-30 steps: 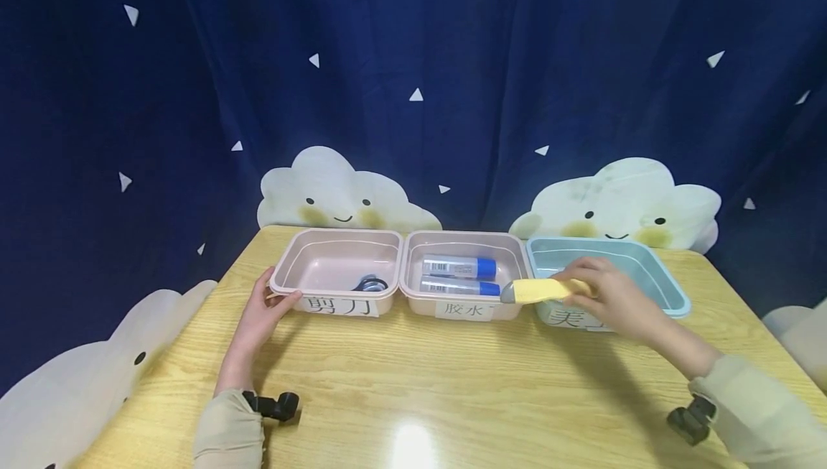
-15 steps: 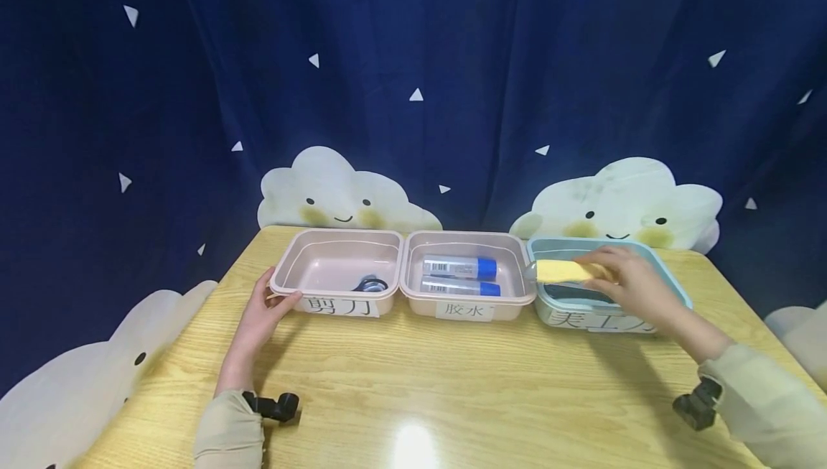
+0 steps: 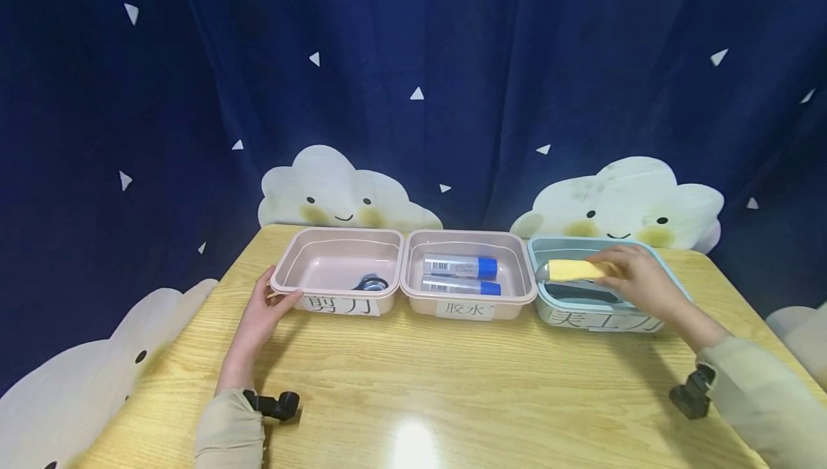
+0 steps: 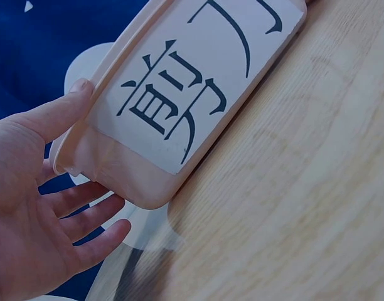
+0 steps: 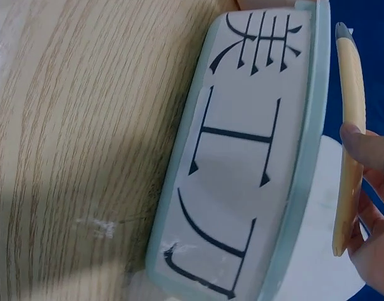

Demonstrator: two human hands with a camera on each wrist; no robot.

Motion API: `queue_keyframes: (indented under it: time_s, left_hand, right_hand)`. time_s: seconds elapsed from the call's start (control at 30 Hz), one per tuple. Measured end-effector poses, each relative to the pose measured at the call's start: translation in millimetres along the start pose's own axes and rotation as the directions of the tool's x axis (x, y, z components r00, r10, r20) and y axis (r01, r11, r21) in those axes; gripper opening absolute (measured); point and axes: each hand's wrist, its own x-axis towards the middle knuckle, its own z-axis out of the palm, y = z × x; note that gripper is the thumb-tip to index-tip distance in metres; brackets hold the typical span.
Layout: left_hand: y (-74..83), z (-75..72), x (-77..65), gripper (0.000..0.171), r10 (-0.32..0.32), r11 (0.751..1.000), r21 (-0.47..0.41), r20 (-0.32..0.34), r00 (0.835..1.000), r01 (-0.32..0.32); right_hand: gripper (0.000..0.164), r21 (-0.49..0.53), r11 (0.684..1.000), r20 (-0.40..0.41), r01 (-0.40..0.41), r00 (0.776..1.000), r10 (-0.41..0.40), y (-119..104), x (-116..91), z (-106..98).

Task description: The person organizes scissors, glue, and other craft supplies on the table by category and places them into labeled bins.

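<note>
My right hand (image 3: 636, 284) pinches a yellow utility knife (image 3: 571, 270) with a grey tip, thumb on the near side. The knife lies level above the light blue bin (image 3: 665, 271). In the right wrist view, the knife (image 5: 350, 94) is beside the bin's rim, apart from it. A dark, long object (image 3: 581, 292) lies inside that bin, partly covered by the knife. My left hand (image 3: 258, 314) touches the near left corner of the left pink bin (image 3: 349, 233). In the left wrist view, its thumb rests on the rim and the other fingers are loosely extended.
Dark-handled scissors (image 3: 372, 283) lie in the left pink bin, partly hidden by its wall. The middle pink bin (image 3: 465, 235) holds two blue-capped glue tubes (image 3: 459, 266). All three labelled bins stand in a row on the wooden table (image 3: 400, 375), before a blue curtain (image 3: 413, 45).
My right hand has carried the yellow utility knife rightward, from the gap by the middle bin to over the blue bin. My left hand has stayed in place.
</note>
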Motion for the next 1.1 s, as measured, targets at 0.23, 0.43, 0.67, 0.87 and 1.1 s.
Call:
queue_keyframes:
  time_s: [0.23, 0.43, 0.67, 0.87, 1.1]
  left_hand:
    - [-0.2, 0.2, 0.6, 0.083, -0.003, 1.0, -0.015, -0.001, 1.0, 0.003]
    - [-0.4, 0.4, 0.8, 0.083, 0.001, 1.0, 0.003, -0.002, 1.0, -0.001]
    - [-1.4, 0.3, 1.4, 0.083, 0.003, 1.0, 0.016, 0.001, 1.0, -0.003]
    - [-3.0, 0.4, -1.0, 0.083, -0.012, 1.0, 0.011, 0.005, 1.0, 0.012]
    - [-1.5, -1.6, -1.2, 0.083, -0.002, 1.0, 0.011, 0.005, 1.0, 0.002]
  right_hand:
    - [0.032, 0.022, 0.997, 0.026, -0.068, 0.997, 0.067, 13.2, 0.9, 2.4]
    - [0.032, 0.05, 0.989, 0.09, -0.14, 0.987, 0.135, 28.2, 0.3, 10.0]
    - [0.033, 0.023, 0.975, 0.156, -0.221, 0.964, 0.215, 40.4, 0.7, 19.0]
    - [0.037, 0.036, 0.946, 0.268, -0.323, 0.915, 0.302, 41.5, -0.5, 22.6]
    - [0.038, 0.054, 0.926, 0.349, -0.373, 0.876, 0.332, 43.3, 3.5, 21.7]
